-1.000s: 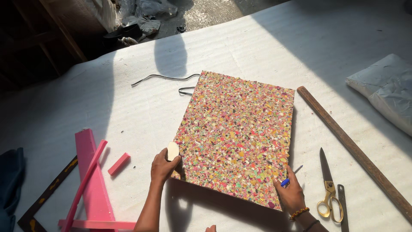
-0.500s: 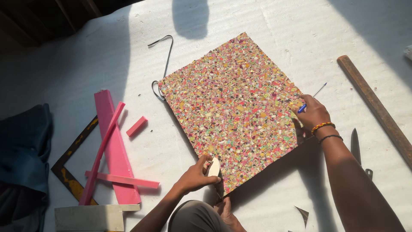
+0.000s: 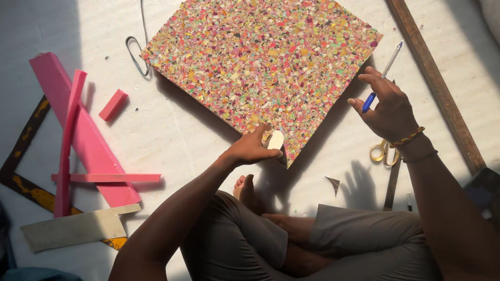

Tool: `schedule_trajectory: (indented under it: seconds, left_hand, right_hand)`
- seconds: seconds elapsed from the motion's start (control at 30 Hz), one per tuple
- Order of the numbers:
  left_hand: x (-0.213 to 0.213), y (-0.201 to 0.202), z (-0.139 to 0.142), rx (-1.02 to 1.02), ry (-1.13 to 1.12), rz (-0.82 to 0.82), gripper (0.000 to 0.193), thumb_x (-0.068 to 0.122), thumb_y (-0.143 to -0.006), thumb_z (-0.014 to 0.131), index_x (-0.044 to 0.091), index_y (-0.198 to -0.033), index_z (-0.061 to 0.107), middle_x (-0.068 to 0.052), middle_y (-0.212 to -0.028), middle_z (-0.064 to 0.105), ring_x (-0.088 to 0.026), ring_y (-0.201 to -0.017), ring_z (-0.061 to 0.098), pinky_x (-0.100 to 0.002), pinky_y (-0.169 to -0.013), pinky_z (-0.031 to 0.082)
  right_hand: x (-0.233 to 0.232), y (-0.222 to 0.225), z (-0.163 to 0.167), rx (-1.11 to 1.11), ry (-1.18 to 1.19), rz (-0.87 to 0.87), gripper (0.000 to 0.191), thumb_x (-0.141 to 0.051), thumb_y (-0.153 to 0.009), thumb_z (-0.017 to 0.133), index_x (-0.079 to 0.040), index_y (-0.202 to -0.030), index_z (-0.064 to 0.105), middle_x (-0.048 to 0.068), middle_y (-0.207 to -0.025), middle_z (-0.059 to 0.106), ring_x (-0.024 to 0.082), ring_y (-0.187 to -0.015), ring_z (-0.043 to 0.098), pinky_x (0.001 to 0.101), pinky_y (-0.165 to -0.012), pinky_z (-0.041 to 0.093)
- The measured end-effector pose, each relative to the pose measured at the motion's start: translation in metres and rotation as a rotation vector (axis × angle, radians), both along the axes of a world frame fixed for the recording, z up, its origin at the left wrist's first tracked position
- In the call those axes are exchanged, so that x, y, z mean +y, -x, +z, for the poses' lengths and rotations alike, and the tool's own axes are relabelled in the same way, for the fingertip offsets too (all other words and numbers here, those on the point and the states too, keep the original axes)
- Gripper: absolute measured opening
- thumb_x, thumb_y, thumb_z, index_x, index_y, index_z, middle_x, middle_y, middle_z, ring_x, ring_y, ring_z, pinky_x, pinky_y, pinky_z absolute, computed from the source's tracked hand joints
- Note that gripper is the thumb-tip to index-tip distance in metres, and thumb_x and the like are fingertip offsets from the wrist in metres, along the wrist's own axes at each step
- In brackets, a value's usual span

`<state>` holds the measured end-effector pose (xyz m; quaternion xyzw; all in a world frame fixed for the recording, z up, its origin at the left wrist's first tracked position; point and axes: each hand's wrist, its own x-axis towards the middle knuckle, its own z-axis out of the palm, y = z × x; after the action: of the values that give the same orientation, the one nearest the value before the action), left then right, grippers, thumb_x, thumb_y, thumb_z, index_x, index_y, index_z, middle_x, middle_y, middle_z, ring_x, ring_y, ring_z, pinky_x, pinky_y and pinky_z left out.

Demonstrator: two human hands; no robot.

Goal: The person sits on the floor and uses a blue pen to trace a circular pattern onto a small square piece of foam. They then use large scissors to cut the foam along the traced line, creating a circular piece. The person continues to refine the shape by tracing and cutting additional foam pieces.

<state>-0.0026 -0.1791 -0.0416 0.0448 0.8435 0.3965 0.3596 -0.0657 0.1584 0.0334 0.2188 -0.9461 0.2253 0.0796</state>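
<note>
The multicoloured foam sheet (image 3: 263, 67) lies flat on the white floor covering (image 3: 182, 140), turned so one corner points at the seated person's crossed legs; a second ago it sat squarer to the person, with its near edge running across in front of them, so it has been swung round. The left hand (image 3: 252, 148) was at the sheet's near left corner then and is now at the corner nearest the legs, fingers closed around a small pale oval piece (image 3: 275, 139) that rests against the sheet's edge. The right hand (image 3: 388, 106) has come off the sheet's far corner and hovers just beside its right edge, fingers pinched on a blue pen (image 3: 383, 75) with the tip pointing up and away, not touching the foam. Judging from this, the pale piece is being set in place on the turned corner and the pen is held ready but not yet marking. Yellow-handled scissors (image 3: 384, 152) lie under the right wrist, and a long wooden strip (image 3: 435, 83) runs along the right. On the left lie pink foam strips (image 3: 78, 140), a small pink block (image 3: 113, 104), a dark framing square (image 3: 23, 156) and a pale cardboard strip (image 3: 78, 228); a wire hook (image 3: 136, 54) sits touching the sheet's left corner.
</note>
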Motion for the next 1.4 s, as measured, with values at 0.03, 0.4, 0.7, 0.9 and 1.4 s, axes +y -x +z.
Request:
schedule_trajectory:
  seconds: [0.03, 0.4, 0.7, 0.9, 1.4]
  left_hand:
    - [0.011, 0.004, 0.004, 0.003, 0.06, -0.097, 0.096, 0.054, -0.069, 0.08, 0.006, -0.143, 0.043, -0.029, -0.121, 0.068, -0.043, -0.113, 0.066, -0.046, -0.096, 0.052]
    - [0.056, -0.031, 0.01, 0.645, 0.36, -0.517, 0.073, 0.018, -0.065, 0.085, 0.012, -0.132, 0.056, -0.01, -0.128, 0.058, -0.033, -0.115, 0.057, -0.048, -0.089, 0.049]
    - [0.055, -0.026, -0.005, 0.71, 0.326, -0.45, 0.078, 0.006, -0.073, 0.076, 0.021, -0.146, 0.052, -0.017, -0.14, 0.049, -0.036, -0.118, 0.053, -0.049, -0.092, 0.048]
    - [0.045, -0.026, -0.007, 0.763, 0.22, -0.419, 0.075, 0.004, -0.072, 0.073, 0.002, -0.144, 0.05, -0.016, -0.138, 0.051, -0.035, -0.112, 0.055, -0.045, -0.09, 0.051]
    - [0.032, -0.022, -0.014, 0.913, 0.161, -0.357, 0.028, 0.006, -0.077, 0.07, 0.002, -0.105, 0.068, -0.014, -0.111, 0.058, -0.033, -0.1, 0.061, -0.045, -0.078, 0.054]
  right_hand:
    - [0.002, -0.01, 0.006, -0.01, 0.028, 0.007, 0.056, -0.021, -0.088, 0.083, -0.003, -0.135, 0.058, 0.025, -0.146, 0.06, 0.04, -0.131, 0.06, 0.0461, -0.108, 0.05]
    - [0.024, -0.108, -0.024, -0.22, 0.198, -0.045, 0.052, -0.019, -0.086, 0.082, -0.005, -0.13, 0.059, 0.022, -0.141, 0.062, 0.037, -0.127, 0.062, 0.0439, -0.103, 0.052]
    - [-0.009, -0.107, -0.05, -0.092, 0.222, 0.155, 0.042, -0.014, -0.086, 0.08, -0.007, -0.123, 0.062, 0.015, -0.126, 0.07, 0.035, -0.108, 0.068, 0.0447, -0.091, 0.054]
    - [-0.036, -0.1, -0.051, -0.169, 0.206, 0.262, 0.038, -0.005, -0.083, 0.078, -0.008, -0.118, 0.065, 0.012, -0.11, 0.073, 0.032, -0.099, 0.069, 0.0434, -0.088, 0.055]
    - [-0.052, -0.098, -0.061, -0.159, 0.119, 0.254, 0.05, 0.002, -0.07, 0.079, -0.007, -0.117, 0.064, 0.01, -0.109, 0.072, 0.033, -0.108, 0.068, 0.0417, -0.092, 0.055]
